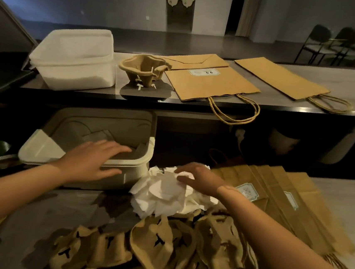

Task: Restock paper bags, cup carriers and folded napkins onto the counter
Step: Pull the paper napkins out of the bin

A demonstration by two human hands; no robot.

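The napkins [162,195] lie heaped at frame centre, directly under the right hand [198,177], whose fingers are spread flat on them. The left hand [96,159] rests with straight fingers on the bin [102,181] just left. The counter [354,86] (likely destination) crosses the upper frame.

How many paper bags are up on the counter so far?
2. The labelled bag lies flat right of the cup carrier; the second bag lies flat further right. The spare bags overlap on the lower surface, uncounted.

Well beyond the fingers [114,147] lie two flat paper bags [211,84] [279,78], one cup carrier [142,70] and one white tub [75,59]; one open bin [125,172] sits under them.
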